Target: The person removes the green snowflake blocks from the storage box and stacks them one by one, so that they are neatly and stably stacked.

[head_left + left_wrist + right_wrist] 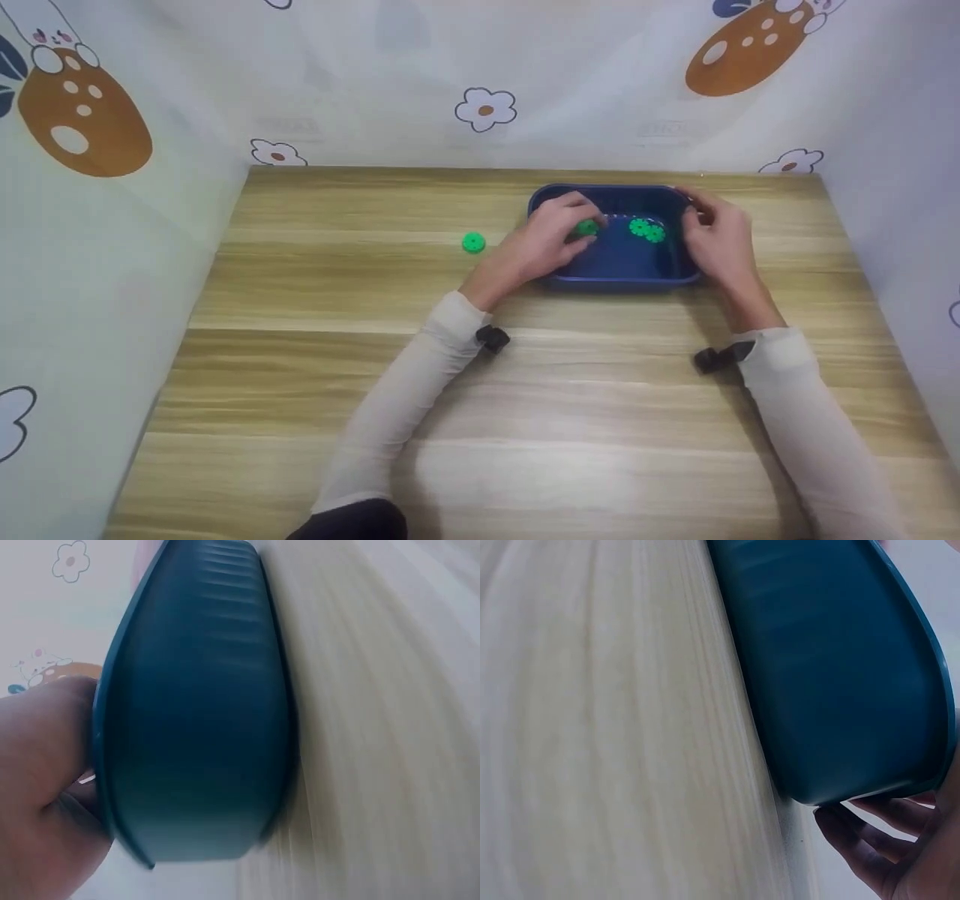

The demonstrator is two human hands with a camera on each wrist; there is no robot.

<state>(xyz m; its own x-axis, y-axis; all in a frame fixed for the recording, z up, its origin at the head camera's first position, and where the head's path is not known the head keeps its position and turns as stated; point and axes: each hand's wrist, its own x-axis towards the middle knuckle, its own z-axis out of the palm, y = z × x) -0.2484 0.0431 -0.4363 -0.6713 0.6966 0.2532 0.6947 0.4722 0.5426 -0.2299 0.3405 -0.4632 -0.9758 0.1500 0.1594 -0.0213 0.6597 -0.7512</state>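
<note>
In the head view a blue rectangular basin [615, 283] stands on the table near its back edge. My left hand [551, 232] reaches over the basin's left rim, and its curled fingers and thumb hold a green notched disc [586, 227]. My right hand [720, 236] grips the basin's right end, thumb inside the rim and fingers outside. Two more green notched discs [646, 229] lie overlapping on the basin's floor. In the left wrist view the basin's wall [195, 705] hides the left fingertips. The right fingers [862, 840] show under the basin's end in the right wrist view.
Another green disc [473, 242] lies on the wood-grain table [337, 300], left of the basin and close to my left forearm. A patterned white curtain [375, 90] rises along the table's back and sides.
</note>
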